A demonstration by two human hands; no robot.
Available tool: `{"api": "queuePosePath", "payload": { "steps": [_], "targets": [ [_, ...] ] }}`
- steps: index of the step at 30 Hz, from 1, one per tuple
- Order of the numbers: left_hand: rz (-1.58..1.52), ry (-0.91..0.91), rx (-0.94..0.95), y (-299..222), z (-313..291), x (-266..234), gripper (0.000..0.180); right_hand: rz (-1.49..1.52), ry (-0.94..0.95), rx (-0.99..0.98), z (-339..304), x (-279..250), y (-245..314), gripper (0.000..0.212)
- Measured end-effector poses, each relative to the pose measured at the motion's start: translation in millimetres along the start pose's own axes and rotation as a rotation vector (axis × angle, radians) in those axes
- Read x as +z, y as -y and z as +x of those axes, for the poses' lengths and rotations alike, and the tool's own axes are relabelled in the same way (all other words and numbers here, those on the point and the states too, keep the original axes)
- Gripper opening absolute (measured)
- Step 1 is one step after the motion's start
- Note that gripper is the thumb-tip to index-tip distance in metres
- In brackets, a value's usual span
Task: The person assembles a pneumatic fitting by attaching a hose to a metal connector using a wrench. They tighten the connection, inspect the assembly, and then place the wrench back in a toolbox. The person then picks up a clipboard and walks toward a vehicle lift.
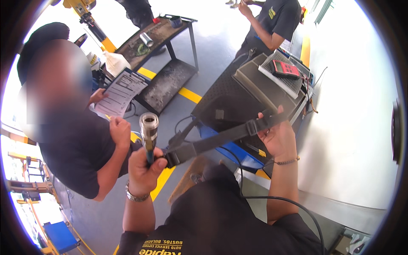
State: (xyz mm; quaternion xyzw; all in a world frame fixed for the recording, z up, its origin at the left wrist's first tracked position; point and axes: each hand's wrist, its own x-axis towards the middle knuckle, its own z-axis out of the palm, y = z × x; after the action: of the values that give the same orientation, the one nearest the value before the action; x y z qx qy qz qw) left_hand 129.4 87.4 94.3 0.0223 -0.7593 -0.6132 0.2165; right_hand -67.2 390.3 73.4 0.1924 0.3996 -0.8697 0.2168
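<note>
My left hand (142, 173) is closed around a tool with a blue body and a round, hollow metal head (148, 127); its exact kind is unclear. A black webbing strap (216, 141) with plastic buckles stretches from beside that fist up to my right hand (278, 138). The left end of the strap meets my left thumb and fingers. My right hand has its fingers curled on the strap's other end, partly blurred. Below the strap lies the black cart top (212, 100), with a blue side.
A multimeter (284, 69) rests on a pleated filter (293, 83) atop the cart. At left, a person holds a clipboard (123, 91); another person stands beyond the cart. A metal workbench (163, 87) stands ahead; a white vehicle panel (348, 127) is at right. A black cable (272, 196) crosses my right arm.
</note>
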Motion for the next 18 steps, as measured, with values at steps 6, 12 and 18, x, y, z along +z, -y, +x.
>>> {"api": "queuePosePath", "payload": {
  "steps": [6,12,18],
  "targets": [
    [0.221,0.005,-0.031,-17.0,-54.1,-11.8,0.020,-0.355,0.229,-0.215,7.1,14.9,30.2,0.024],
    [0.139,-0.038,0.000,-17.1,-122.5,-37.1,0.017,-0.150,0.529,-0.486,-1.4,64.3,15.9,0.049],
    [0.035,0.424,0.017,-17.5,-159.2,-83.5,0.015,0.244,1.139,-0.477,-115.8,60.1,-18.7,0.053]
  ]
}}
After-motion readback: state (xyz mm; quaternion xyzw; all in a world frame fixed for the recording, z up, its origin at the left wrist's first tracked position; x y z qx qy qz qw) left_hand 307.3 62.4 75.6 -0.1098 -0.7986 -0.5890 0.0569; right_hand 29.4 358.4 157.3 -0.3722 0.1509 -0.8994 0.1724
